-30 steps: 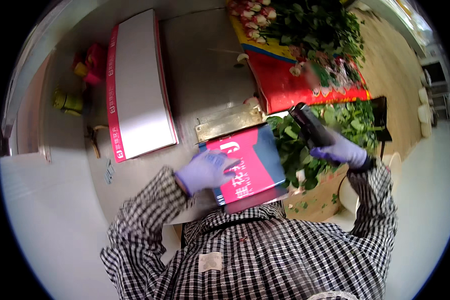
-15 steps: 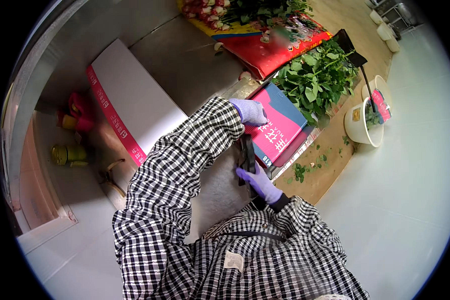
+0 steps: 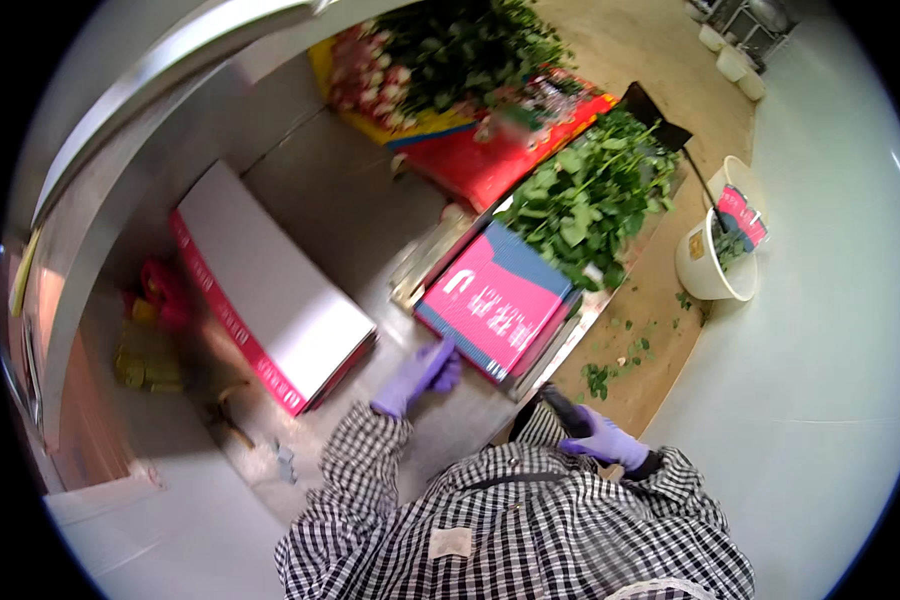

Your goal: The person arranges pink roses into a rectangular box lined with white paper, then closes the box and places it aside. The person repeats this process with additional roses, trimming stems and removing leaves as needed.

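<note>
A pink and blue corrugated cardboard wrap (image 3: 495, 300) lies in a shallow metal frame (image 3: 542, 362) on the bench, with green leafy stems (image 3: 585, 195) spreading beyond its far end. My left hand (image 3: 420, 378), in a purple glove, is at the near left edge of the wrap. Its fingers are curled, and whatever they may hold is hidden. Close to my body on the right, my gloved right hand (image 3: 606, 438) grips a black long-bodied tool (image 3: 564, 408), whose exact kind is unclear.
White sheets with pink edges (image 3: 270, 285) lie stacked on the metal bench at left. Behind the frame, roses (image 3: 370, 75) rest on a red and yellow sheet (image 3: 450, 165). White buckets (image 3: 705, 262) stand at right by fallen leaves. Yellow-green and pink items (image 3: 150, 365) sit far left.
My left hand has come off the top of the wrap, toward me and left. My right hand has drawn the black tool away from the wrap, toward my body and right. The view has shifted.
</note>
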Tool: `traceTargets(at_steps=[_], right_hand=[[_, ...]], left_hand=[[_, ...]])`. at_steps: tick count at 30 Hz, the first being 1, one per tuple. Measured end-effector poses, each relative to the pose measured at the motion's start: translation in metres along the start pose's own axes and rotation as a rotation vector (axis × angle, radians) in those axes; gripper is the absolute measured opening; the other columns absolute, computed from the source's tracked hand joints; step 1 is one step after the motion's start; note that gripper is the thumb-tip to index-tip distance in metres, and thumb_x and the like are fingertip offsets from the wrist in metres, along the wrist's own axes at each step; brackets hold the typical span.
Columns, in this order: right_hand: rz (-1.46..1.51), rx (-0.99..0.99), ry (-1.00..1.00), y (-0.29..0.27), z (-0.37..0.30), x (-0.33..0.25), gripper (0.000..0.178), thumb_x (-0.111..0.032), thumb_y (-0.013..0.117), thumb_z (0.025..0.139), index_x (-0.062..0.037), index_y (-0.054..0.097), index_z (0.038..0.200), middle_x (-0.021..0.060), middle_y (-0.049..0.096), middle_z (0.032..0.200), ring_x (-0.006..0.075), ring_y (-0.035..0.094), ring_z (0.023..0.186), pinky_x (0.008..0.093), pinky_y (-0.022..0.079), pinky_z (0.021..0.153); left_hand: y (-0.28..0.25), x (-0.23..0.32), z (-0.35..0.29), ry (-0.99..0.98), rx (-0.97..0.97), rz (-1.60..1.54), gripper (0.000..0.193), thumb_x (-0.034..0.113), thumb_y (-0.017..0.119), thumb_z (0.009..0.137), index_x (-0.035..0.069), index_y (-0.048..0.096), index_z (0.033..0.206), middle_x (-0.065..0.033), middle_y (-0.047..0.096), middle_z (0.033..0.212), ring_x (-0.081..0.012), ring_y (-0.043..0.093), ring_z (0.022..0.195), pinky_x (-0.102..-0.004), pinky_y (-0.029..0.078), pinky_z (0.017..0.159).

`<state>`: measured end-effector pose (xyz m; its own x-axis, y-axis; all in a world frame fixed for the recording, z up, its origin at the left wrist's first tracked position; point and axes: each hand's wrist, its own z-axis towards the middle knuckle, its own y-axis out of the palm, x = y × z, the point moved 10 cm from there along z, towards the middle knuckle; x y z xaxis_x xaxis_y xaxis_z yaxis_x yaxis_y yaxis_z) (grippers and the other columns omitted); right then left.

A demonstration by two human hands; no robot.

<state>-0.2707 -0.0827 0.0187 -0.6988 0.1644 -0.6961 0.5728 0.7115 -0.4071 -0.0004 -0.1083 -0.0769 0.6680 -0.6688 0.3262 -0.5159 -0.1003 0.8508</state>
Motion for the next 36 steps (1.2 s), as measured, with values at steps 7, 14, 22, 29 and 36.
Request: traceTargets(at_steps=[7,14,22,29,36], right_hand=[[-0.124,0.153,0.155,-0.208,0.095,0.082,0.050,-0.033,0.075,0.078,-0.0006,0.054,0.111,0.0058,0.059,0.079,0.0147,0.055,0.060,0.0292,0.046,0.052],[-0.176,-0.182,-0.380,-0.193,0.331,0.055,0.029,-0.005,0.055,0.089,-0.0034,0.057,0.118,0.0116,0.062,0.111,0.0224,0.059,0.104,0.0318,0.049,0.089],[-0.828,-0.396,-0.555,-0.277,0.228,-0.013,0.038,-0.005,0.052,0.079,-0.0068,0.057,0.117,0.0188,0.059,0.117,0.0357,0.058,0.109,0.0385,0.049,0.094],[-0.517,-0.034,-0.604,-0.450,0.263,0.003,0.022,-0.017,0.052,0.092,-0.0046,0.063,0.107,0.0134,0.068,0.089,0.0282,0.068,0.076,0.0368,0.056,0.065],[-0.491,-0.566,-0.887,-0.520,0.285,0.039,0.037,-0.025,0.073,0.073,-0.0042,0.062,0.102,0.0172,0.066,0.099,0.0324,0.065,0.089,0.0372,0.052,0.080]], left_hand=[[0.193,0.105,-0.018,0.709,0.426,0.409,0.015,0.013,0.060,0.089,-0.001,0.060,0.092,-0.0052,0.059,0.077,-0.0138,0.054,0.059,-0.0263,0.043,0.051],[0.309,0.122,-0.075,0.843,1.081,0.610,0.022,0.017,0.061,0.085,-0.004,0.057,0.081,-0.0021,0.052,0.066,-0.0102,0.049,0.059,-0.0245,0.038,0.048],[0.264,0.034,-0.045,0.784,1.227,0.262,0.049,0.021,0.063,0.093,-0.004,0.050,0.133,-0.0118,0.057,0.126,-0.0185,0.054,0.111,-0.0295,0.042,0.096],[0.261,0.065,0.101,0.953,1.010,0.151,0.037,0.022,0.065,0.089,-0.008,0.059,0.109,-0.0087,0.066,0.096,-0.0131,0.061,0.084,-0.0249,0.048,0.076],[0.154,0.050,0.254,0.704,0.925,0.103,0.022,0.015,0.065,0.090,0.000,0.060,0.106,0.0019,0.060,0.079,-0.0075,0.054,0.066,-0.0218,0.044,0.056]])
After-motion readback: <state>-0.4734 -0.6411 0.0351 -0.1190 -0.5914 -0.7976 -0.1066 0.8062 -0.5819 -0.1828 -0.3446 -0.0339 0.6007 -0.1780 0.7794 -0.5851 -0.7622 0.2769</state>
